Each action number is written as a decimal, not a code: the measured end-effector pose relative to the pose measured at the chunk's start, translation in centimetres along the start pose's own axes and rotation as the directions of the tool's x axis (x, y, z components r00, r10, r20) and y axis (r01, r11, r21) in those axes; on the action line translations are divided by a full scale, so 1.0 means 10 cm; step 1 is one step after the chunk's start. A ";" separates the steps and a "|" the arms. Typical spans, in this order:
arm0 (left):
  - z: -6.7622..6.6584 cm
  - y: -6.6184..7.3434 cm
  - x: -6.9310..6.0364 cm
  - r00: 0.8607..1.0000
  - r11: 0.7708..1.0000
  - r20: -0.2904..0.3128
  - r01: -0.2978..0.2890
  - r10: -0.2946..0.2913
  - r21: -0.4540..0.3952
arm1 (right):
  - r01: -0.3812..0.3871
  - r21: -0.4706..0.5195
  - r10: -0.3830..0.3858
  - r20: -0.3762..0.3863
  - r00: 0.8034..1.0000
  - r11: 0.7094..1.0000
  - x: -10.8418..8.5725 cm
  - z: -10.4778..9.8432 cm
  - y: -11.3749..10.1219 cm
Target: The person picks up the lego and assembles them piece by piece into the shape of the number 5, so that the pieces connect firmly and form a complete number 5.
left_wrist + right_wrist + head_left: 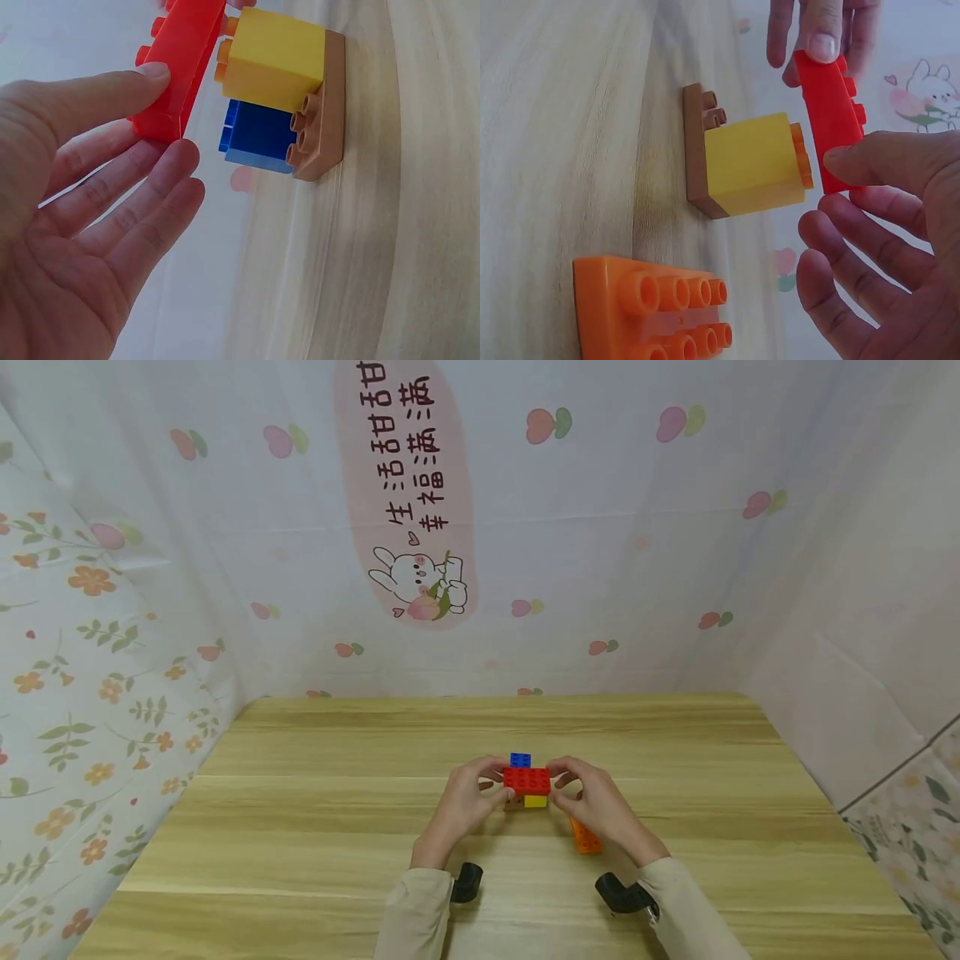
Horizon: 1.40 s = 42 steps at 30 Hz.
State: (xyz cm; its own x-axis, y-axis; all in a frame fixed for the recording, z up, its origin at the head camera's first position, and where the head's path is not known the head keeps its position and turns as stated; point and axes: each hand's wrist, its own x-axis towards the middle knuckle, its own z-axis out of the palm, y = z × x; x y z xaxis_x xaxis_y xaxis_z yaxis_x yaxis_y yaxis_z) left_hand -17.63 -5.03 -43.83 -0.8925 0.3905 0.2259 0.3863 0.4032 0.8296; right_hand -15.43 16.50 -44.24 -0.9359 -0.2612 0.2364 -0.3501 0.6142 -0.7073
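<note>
A red toy building brick (527, 781) is held level between both hands, one at each end. My left hand (471, 796) pinches its left end, thumb on the near side, as the left wrist view shows. At the other end, my right hand (596, 795) pinches it between thumb and fingers. Just below the red brick, apart from it, a yellow brick (754, 161) stands on a brown base brick (328, 120) on the table. A blue brick (261, 136) stands behind the yellow one, on the far side of the base.
An orange brick (587, 837) lies on the wooden table (315, 827), near my right wrist, studs up. Black wrist mounts (467, 882) sit by both sleeves. Printed cloth (585, 552) hangs behind the table and along its sides.
</note>
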 end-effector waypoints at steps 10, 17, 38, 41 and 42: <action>0.00 -0.02 0.01 0.999 0.999 -0.032 0.016 -0.017 -0.028 | -0.004 -0.004 0.004 0.010 1.000 1.000 0.09 0.01 0.00; 0.02 -0.02 0.02 0.999 1.000 -0.048 0.016 -0.017 -0.022 | -0.001 -0.020 0.001 0.004 1.000 1.000 0.11 0.03 0.03; 0.03 -0.04 0.01 0.999 0.994 0.016 0.046 -0.048 0.103 | 0.006 -0.117 -0.003 0.030 1.000 0.993 0.09 -0.01 -0.02; 0.03 -0.03 0.01 0.999 0.993 0.010 0.029 -0.030 0.114 | 0.014 -0.127 -0.011 0.029 1.000 0.992 0.08 -0.02 -0.02; 0.04 -0.02 0.01 1.000 0.993 0.006 0.028 -0.029 0.113 | 0.019 -0.128 -0.015 0.027 1.000 0.992 0.08 -0.02 -0.02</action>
State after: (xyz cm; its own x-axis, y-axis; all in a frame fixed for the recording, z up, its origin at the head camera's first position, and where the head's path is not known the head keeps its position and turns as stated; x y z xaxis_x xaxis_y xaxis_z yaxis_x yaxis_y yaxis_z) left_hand -17.75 -4.76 -44.18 -0.9016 0.3840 0.1989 0.3855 0.5051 0.7722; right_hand -16.07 16.31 -43.82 -0.9290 -0.2903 0.2294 -0.3696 0.6994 -0.6118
